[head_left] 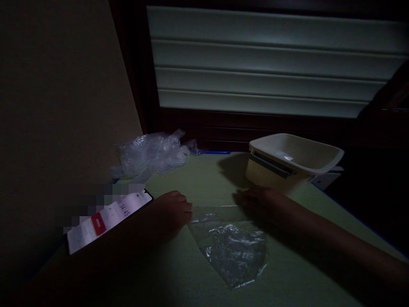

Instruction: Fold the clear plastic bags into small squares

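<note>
A clear plastic bag (238,251) lies on the green table top (204,183), its straight edge facing away from me. My left hand (175,211) has its fingers bent together at the bag's far left corner and pinches it. At the far right corner is my right hand (258,199), low over the table beside the cream bin; its fingers are dark and blurred, and whether they grip the bag cannot be made out.
A heap of crumpled clear bags (153,153) lies at the back left. A lit phone (108,219) rests by my left forearm. The cream bin (275,175) stands at the back right. Behind the table are a wall and a slatted panel (255,64).
</note>
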